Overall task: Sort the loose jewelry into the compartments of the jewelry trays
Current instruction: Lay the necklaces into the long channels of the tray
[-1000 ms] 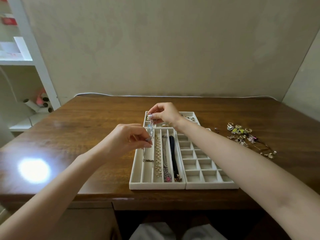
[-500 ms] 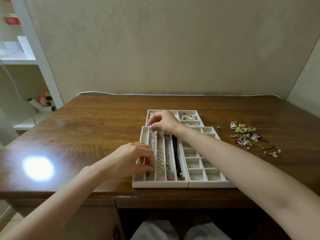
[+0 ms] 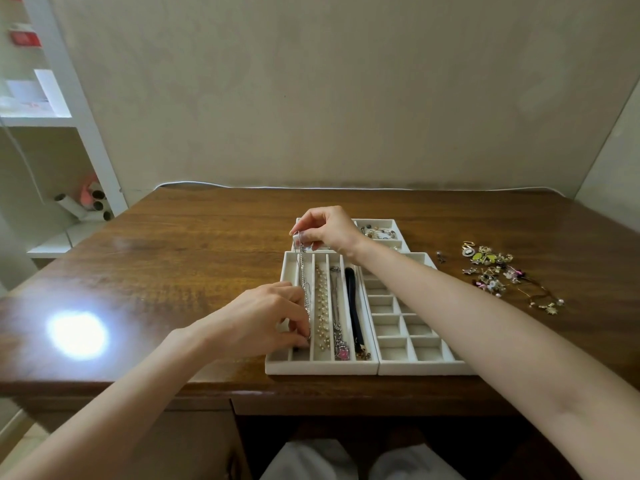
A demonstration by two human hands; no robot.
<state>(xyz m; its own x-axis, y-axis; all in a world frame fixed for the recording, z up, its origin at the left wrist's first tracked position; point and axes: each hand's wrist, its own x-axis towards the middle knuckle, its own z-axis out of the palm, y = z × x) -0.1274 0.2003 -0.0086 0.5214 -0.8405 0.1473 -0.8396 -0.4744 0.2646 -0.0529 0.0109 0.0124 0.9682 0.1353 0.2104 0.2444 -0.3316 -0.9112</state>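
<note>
The long-slot tray (image 3: 322,368) sits close to the front edge of the counter (image 3: 173,271), so a tug toward the person could slide it over that lip. At the tray's near end the left hand (image 3: 266,317) has its grip closed narrow, fingertips pinching the lower end of a silver chain (image 3: 304,278) down in what looks like the second slot from the tray's left wall. The chain runs up that slot to the tray's far wall, where the right hand (image 3: 325,232) pinches its top end just above the rim.

The main risk, I judge, is an uneven release. If one end drops first, the slack could flop over the divider onto the pearl strand (image 3: 322,306) in the next slot to the right and tangle. The slot is narrow, and curled fingers backing out may drag links along with them.

The right forearm crosses low above the grid tray (image 3: 426,368), which touches the long-slot tray's right wall, and a dip of the arm could knock it askew. A third tray (image 3: 394,223) butts against the far wall, so there is little room that way. Left of the long-slot tray the counter offers open wood. The loose pile (image 3: 491,268) lies well to the right, past the grid tray.
</note>
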